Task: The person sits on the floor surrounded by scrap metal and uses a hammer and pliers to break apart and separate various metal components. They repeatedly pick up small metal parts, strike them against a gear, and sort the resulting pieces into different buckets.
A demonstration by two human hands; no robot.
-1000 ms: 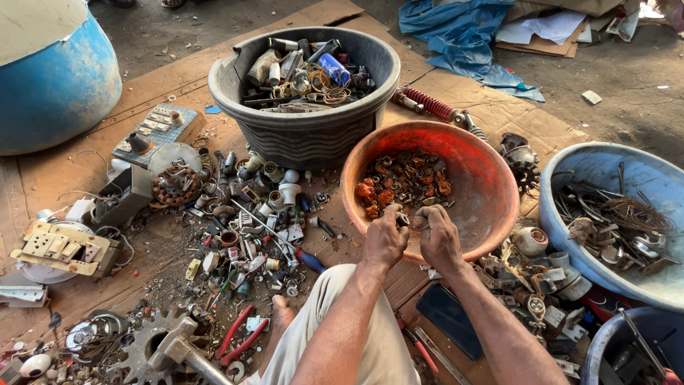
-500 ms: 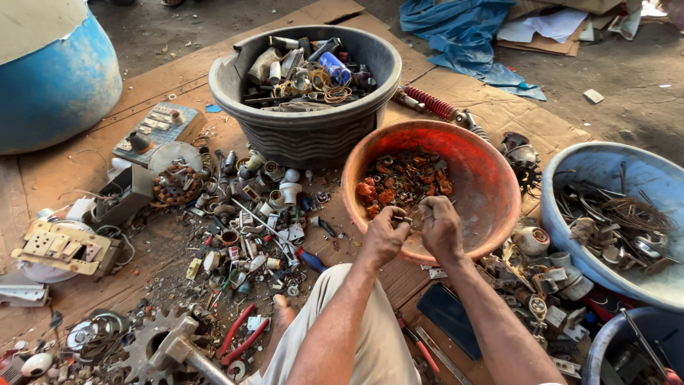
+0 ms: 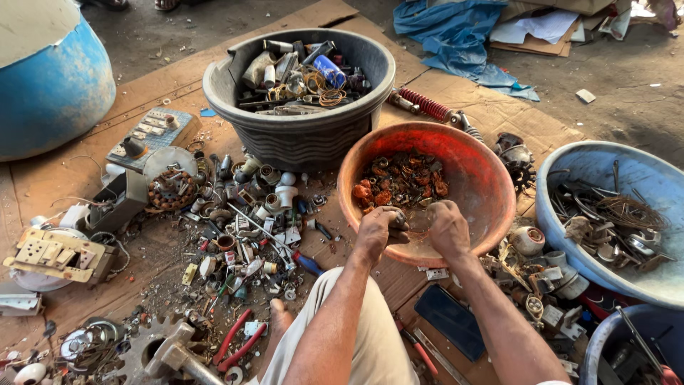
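— Together, our left hand (image 3: 375, 229) and right hand (image 3: 447, 227) pinch a small metal part (image 3: 399, 219) over the orange bowl (image 3: 491, 178).

— Held there, we reckon, so loosened bits drop among the copper scraps (image 3: 399, 182).

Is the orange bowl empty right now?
No, the orange bowl holds a pile of rusty copper-coloured scrap pieces on its far-left side.

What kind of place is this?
Probably a scrap-sorting yard: loose parts strewn on cardboard, a grey tub of metal scrap, a blue basin of wire. Both hands work a piece over an orange bowl.
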